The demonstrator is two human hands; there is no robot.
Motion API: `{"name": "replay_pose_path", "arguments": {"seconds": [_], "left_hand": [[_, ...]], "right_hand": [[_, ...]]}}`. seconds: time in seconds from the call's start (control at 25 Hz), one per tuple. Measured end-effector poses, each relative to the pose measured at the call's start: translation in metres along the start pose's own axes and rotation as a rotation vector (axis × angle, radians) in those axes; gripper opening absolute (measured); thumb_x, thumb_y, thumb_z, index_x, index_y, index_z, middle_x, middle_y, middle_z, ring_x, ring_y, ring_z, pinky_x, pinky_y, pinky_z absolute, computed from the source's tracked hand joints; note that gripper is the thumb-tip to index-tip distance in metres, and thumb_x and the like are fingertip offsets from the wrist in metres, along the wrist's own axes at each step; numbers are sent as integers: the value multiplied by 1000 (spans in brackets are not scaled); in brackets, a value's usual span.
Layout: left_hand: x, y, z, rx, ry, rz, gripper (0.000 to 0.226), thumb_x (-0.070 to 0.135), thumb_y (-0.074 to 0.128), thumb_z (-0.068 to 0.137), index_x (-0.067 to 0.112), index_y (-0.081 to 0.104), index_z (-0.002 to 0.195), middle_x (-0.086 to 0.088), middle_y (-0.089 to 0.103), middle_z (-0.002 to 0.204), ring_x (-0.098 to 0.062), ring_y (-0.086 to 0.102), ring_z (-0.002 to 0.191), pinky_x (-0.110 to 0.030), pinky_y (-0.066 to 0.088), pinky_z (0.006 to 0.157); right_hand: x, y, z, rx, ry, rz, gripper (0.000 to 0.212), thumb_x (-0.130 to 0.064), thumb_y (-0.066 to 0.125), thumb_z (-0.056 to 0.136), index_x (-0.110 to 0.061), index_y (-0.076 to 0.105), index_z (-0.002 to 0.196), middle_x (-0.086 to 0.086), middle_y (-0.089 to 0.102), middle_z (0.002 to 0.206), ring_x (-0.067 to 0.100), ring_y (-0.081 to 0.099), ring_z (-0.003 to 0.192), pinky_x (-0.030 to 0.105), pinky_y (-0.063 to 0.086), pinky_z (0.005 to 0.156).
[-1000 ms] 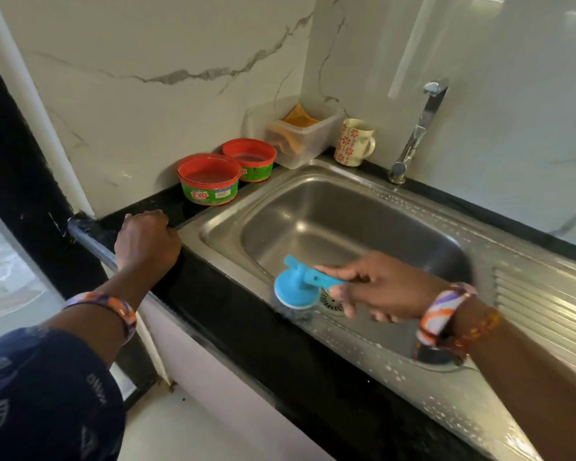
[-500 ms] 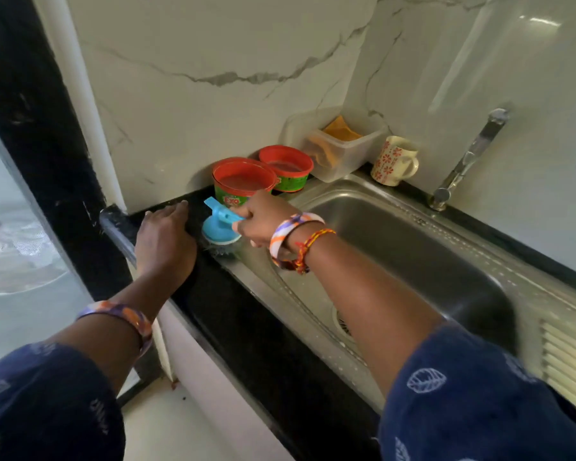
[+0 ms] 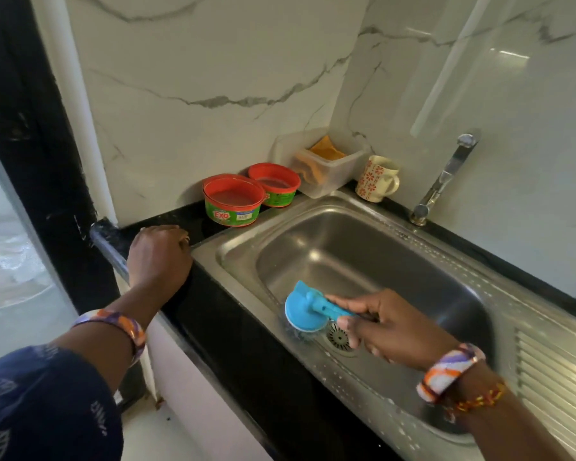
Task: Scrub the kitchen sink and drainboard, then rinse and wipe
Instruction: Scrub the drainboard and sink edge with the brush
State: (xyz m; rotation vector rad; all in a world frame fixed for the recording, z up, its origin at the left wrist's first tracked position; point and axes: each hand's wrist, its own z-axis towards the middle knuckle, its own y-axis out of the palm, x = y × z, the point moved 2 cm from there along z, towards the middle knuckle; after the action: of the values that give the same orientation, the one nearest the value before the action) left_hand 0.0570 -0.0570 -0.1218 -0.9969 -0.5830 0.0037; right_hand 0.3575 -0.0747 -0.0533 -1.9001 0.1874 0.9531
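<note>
A steel sink (image 3: 363,247) is set into a black counter, and its ribbed drainboard (image 3: 559,377) runs off to the right. My right hand (image 3: 389,327) grips the handle of a blue round scrub brush (image 3: 305,311). The brush head presses against the near left wall of the basin, just beside the drain (image 3: 340,339). My left hand (image 3: 158,257) rests on the black counter's front left corner with its fingers curled down over the surface, holding nothing.
Two red-lidded green soap tubs (image 3: 231,202) (image 3: 275,184) stand on the counter at the back left. Behind them are a clear plastic box (image 3: 326,164) with orange cloths and a flowered mug (image 3: 376,179). The tap (image 3: 446,181) rises at the back right.
My right hand has carried the brush from the counter beside the soap tub back down into the basin near the drain. The left hand has stayed on the counter corner.
</note>
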Motion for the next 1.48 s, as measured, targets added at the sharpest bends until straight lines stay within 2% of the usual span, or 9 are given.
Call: {"name": "replay_pose_path", "arguments": {"seconds": [0.12,0.36,0.48,0.76,1.04,1.12,1.24,1.36,1.48], "left_hand": [[-2,2,1,3,-14,-16,19,3,54,87,1,73,90,-17,70,103,-35,61,97,-39,47,84],[-8,9,8,-26,7,45,21,-1,56,82,2,72,95,-15,69,109,-34,60,104,-39,43,93],[-7,7,6,-37,6,43,22,-2,58,81,2,73,95,-14,68,111,-33,59,107,-38,42,95],[-2,3,3,-51,-34,61,24,1,56,84,4,70,103,-15,66,114,-33,57,110,-41,43,97],[-4,6,5,-59,-15,61,26,2,59,83,3,69,107,-14,63,121,-31,53,117,-41,38,102],[-4,8,5,-38,-19,61,25,1,56,83,2,70,103,-14,65,118,-32,54,115,-40,38,101],[-2,8,7,-51,-14,76,26,2,54,85,2,69,106,-14,64,120,-31,53,117,-39,37,102],[-5,5,6,-71,-20,81,25,5,56,85,3,68,107,-15,63,121,-31,52,118,-41,37,104],[-1,3,3,-57,-38,70,25,3,55,85,1,68,106,-18,64,117,-34,55,114,-43,40,101]], "right_hand": [[-24,15,56,97,-57,-180,32,-19,46,97,-20,59,126,-12,41,50,-4,42,37,9,31,44],[-60,33,149,31,49,-24,30,-24,44,98,-6,64,111,0,42,51,1,35,29,13,26,35],[-43,9,122,-229,323,315,15,-30,45,98,-23,57,104,1,42,46,0,25,25,4,19,31],[22,-39,19,-403,628,347,18,-35,43,96,-20,54,97,0,42,43,-1,23,26,4,19,29],[-50,5,123,-283,458,273,13,-32,39,100,-22,47,98,1,40,50,-1,24,21,4,18,26],[-73,15,149,-126,371,270,11,-24,43,99,-15,47,94,3,39,61,1,32,20,6,20,25],[-73,26,153,102,153,29,16,-22,46,97,-14,57,90,5,50,64,20,52,50,16,34,39],[-57,46,123,209,-81,-357,31,-27,38,100,-14,64,110,13,67,97,31,61,92,31,45,73],[-41,40,92,222,-83,-300,32,-26,37,100,-16,63,117,6,66,80,26,61,84,25,36,65]]}}
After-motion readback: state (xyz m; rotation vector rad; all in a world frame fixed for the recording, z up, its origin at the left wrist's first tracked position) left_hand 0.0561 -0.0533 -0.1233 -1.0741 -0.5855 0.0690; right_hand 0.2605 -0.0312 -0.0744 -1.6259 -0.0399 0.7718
